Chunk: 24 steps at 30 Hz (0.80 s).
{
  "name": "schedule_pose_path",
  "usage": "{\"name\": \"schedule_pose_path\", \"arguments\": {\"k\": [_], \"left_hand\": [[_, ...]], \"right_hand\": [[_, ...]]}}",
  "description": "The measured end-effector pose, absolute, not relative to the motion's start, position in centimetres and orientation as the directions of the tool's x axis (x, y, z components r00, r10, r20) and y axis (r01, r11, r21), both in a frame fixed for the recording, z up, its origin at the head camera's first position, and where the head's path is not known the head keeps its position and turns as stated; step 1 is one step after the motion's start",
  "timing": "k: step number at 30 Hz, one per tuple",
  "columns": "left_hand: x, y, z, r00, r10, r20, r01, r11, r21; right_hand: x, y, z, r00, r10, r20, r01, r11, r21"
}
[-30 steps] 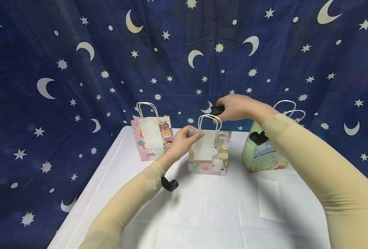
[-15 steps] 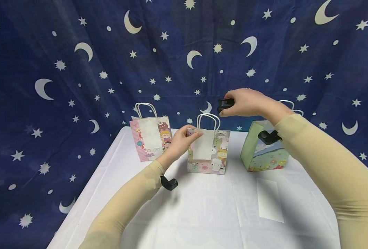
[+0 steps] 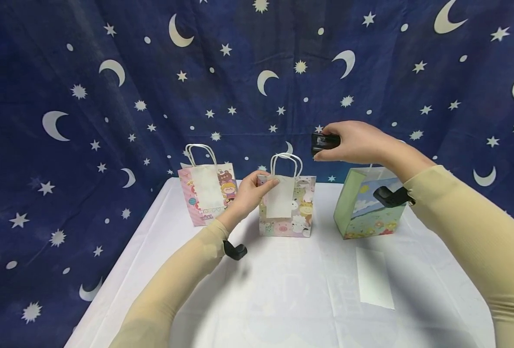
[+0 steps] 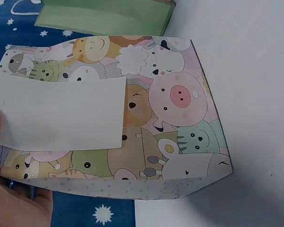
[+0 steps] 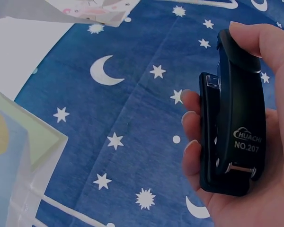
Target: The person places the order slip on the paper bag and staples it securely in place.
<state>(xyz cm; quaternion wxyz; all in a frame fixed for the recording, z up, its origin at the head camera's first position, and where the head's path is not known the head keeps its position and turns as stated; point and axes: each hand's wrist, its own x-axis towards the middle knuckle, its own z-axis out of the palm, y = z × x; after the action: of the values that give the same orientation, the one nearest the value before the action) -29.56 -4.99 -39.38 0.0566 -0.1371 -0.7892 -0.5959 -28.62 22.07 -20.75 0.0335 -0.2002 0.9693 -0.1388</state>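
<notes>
In the head view, a paper gift bag (image 3: 302, 208) with cartoon animals stands mid-table. A blank white card (image 4: 61, 113) lies flat against its front near the top edge. My left hand (image 3: 251, 191) pinches the bag's upper left edge, thumb on the card and fingers behind. My right hand (image 3: 357, 141) grips a black stapler (image 5: 239, 113), raised above and to the right of this bag, apart from it. Up close in the right wrist view, the thumb rests on the stapler's top and several fingers curl under its base.
A pink cartoon bag (image 3: 187, 193) with a white card on its front stands at the left. To the right is a green landscape bag (image 3: 370, 212), partly behind my right forearm. A loose white card (image 3: 374, 278) lies on the white table (image 3: 292, 299). Behind hangs a starry curtain (image 3: 222, 87).
My right hand, holding the stapler, has moved up and right, away from the animal bag's top. The left hand keeps its grip, and the bag has shifted slightly.
</notes>
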Motion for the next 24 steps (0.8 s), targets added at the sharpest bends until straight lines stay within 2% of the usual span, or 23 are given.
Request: {"name": "schedule_pose_path", "arguments": {"k": [24], "left_hand": [[-31.2, -5.6, -39.1, -0.963, 0.163, 0.216, 0.257, 0.301, 0.918]], "right_hand": [[-25.1, 24.0, -23.1, -0.902, -0.432, 0.019, -0.409, 0.836, -0.365]]}}
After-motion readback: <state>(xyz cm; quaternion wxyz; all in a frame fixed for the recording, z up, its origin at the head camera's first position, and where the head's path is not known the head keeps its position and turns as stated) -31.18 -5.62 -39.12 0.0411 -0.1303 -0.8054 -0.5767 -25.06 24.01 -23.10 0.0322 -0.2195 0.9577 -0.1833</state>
